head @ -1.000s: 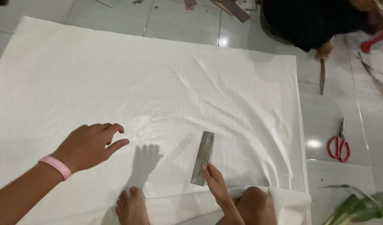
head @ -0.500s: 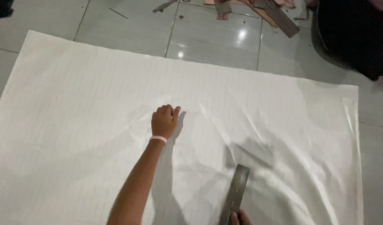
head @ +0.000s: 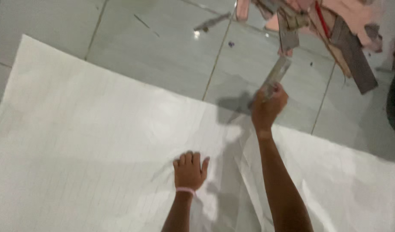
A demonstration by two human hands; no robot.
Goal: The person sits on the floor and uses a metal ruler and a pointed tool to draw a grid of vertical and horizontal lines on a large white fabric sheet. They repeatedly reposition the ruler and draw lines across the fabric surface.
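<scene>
White cloth lies spread flat on the tiled floor, faintly lined with a grid and filling most of the lower view; its far edge runs slantwise from upper left down toward the right. It looks largely smoothed, though creases and a raised fold show near the middle, just right of the left hand. That hand, with a pink band at the wrist, rests palm down on the cloth with fingers together, its grip flat and holding nothing.

The right hand reaches out beyond the cloth's far edge, over the bare tiles, its grip closed around the lower end of a metal ruler, which points up and away and is lifted clear of the cloth. The ruler is blurred, so its markings cannot be made out.

As far as can be judged, the laying-out is done, while no drawn line or cut shows on the cloth, so measuring or marking seems not yet carried out here.

Farther off, pink and brownish scraps lie scattered on the floor at upper right, well apart from the cloth.
</scene>
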